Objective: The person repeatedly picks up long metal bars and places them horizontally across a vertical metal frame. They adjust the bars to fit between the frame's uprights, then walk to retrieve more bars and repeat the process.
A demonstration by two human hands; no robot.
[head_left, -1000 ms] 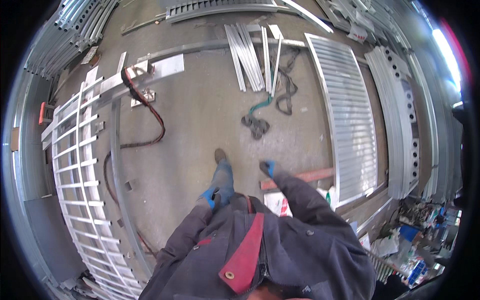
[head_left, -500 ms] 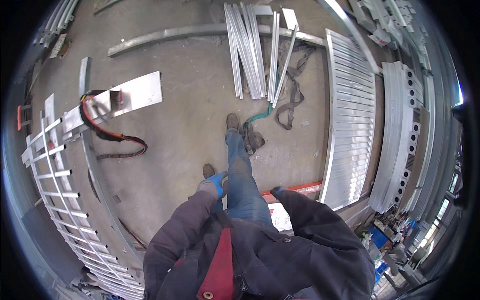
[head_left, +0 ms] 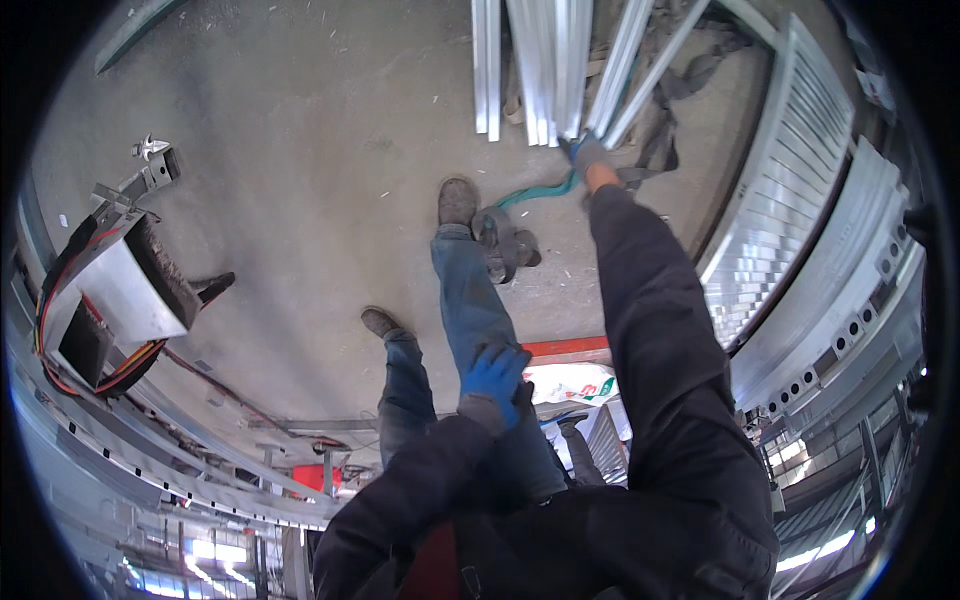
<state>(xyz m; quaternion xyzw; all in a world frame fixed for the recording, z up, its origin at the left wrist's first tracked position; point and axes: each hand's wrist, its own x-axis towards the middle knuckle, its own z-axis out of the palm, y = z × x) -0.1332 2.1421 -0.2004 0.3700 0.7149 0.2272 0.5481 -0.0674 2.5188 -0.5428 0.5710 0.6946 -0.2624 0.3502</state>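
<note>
I am bent forward over a concrete floor. My right hand (head_left: 586,154), in a blue and grey glove, reaches far out to the near ends of a bundle of long silvery metal profiles (head_left: 545,60). It touches the end of one slanted profile (head_left: 652,68); the grip itself is too small to make out. A teal strap (head_left: 535,192) runs from just under that hand to a grey sling (head_left: 503,245) lying by my front boot (head_left: 457,201). My left hand (head_left: 493,378), in a blue glove, rests flat on my thigh, fingers spread, holding nothing.
A slatted metal panel (head_left: 780,210) and perforated metal beams (head_left: 850,300) lie to the right. An open metal box with red and black cables (head_left: 120,290) stands at the left. A red bar (head_left: 570,350) and a white bag (head_left: 572,385) lie behind my legs.
I stepped forward and bent lower. My right arm swung from my side out to the profile ends. My left hand moved onto my thigh.
</note>
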